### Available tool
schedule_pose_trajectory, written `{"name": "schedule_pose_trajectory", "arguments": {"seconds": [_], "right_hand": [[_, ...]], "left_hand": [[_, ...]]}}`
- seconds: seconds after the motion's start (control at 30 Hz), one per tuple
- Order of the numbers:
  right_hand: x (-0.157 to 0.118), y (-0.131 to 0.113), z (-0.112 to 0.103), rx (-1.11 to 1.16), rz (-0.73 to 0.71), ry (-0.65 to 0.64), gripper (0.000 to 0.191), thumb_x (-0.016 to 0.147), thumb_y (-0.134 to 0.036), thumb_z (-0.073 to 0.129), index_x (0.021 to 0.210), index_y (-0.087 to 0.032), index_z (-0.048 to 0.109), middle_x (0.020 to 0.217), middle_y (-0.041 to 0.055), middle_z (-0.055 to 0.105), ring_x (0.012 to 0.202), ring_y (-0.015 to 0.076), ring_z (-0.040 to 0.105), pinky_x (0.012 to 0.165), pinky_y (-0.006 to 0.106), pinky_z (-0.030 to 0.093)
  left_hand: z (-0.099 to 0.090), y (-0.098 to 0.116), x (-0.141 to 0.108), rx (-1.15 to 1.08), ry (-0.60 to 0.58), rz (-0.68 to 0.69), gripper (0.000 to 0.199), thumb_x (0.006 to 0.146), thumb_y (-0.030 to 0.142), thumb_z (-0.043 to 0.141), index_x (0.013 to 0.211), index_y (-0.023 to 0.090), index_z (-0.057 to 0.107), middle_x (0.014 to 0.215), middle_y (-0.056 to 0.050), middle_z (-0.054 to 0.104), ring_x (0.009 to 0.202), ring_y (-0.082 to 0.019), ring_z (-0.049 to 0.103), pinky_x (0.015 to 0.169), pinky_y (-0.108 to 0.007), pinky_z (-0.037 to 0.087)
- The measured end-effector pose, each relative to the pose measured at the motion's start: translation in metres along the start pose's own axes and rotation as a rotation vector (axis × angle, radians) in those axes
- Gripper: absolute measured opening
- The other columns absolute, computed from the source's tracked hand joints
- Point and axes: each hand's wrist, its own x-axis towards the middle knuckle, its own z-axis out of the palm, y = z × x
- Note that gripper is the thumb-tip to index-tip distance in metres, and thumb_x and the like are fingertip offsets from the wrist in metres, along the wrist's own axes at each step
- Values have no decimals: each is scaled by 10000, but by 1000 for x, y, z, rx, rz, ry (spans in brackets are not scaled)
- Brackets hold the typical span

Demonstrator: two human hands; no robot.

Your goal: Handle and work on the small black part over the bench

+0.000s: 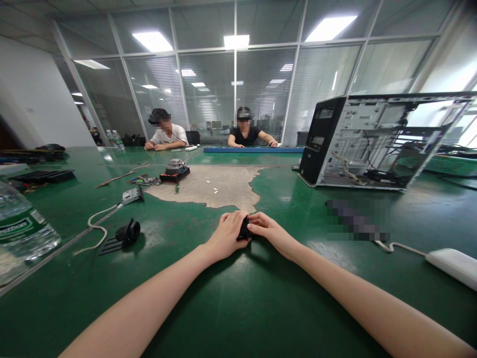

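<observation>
A small black part (pixel 244 230) is between my two hands, low over the green table; fingers cover much of it and I cannot make out its kind. My left hand (pixel 228 232) is wrapped round its left side and top. From the right, my right hand (pixel 269 229) pinches its edge between thumb and fingers. Beyond my hands lies a bare brown patch (pixel 233 184) of the tabletop. To the left sits a black plastic piece (pixel 128 230) with a round end and long prongs.
An open computer case (pixel 322 141) stands at right, a white power strip (pixel 452 266) nearer me. At left are a water bottle (pixel 26 223), a metal box with a cable (pixel 132 195) and a heatsink-like part (pixel 175 170). Two people sit across the green table (pixel 298 308).
</observation>
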Motion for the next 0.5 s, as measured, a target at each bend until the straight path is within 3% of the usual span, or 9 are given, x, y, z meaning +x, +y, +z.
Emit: {"name": "schedule_pose_trajectory", "arguments": {"seconds": [0.1, 0.37, 0.5], "right_hand": [[-2, -2, -1, 40, -22, -45, 363, 607, -270, 689, 909, -225, 492, 852, -5, 580, 826, 142, 538, 774, 314, 405], [-1, -2, 5, 16, 1, 31, 271, 688, -343, 607, 892, -201, 500, 812, 9, 589, 784, 143, 549, 754, 320, 406], [0, -2, 1, 5, 5, -11, 280, 660, -329, 634, 868, -191, 506, 810, 11, 587, 794, 144, 546, 770, 325, 404]], "left_hand": [[-1, 0, 0, 4, 6, -4, 533, 651, 201, 586, 1111, 216, 317, 1105, -62, 459, 1050, -221, 421, 898, -384, 270], [-1, 0, 0, 0, 2, 3, 528, 659, 207, 580, 1114, 217, 312, 1108, -61, 459, 1054, -219, 417, 894, -380, 272], [1, -1, 0, 2, 11, 3, 525, 662, 211, 574, 1117, 214, 311, 1106, -62, 459, 1052, -217, 417, 890, -379, 276]]}}
